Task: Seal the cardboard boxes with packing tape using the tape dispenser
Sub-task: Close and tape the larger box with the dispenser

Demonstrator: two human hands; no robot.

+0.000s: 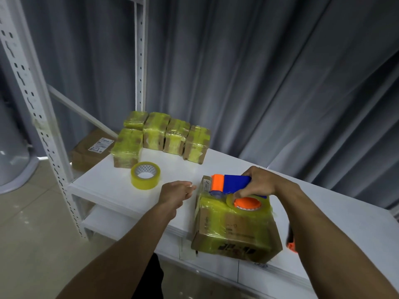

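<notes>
Head view: the right hand grasps the blue-and-orange tape dispenser, which sits on top of the tape-wrapped cardboard box at the near edge of the bench, while the left hand, fingers relaxed and holding nothing, is just beside the box's left side.

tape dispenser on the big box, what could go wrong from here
1. The cardboard box sits at the near edge of the table and the left hand is beside it, not on top; the right hand dragging the tape dispenser could slide it off.
2. The left hand's fingertips are close to the dispenser's front end, so they might get nicked.
</notes>
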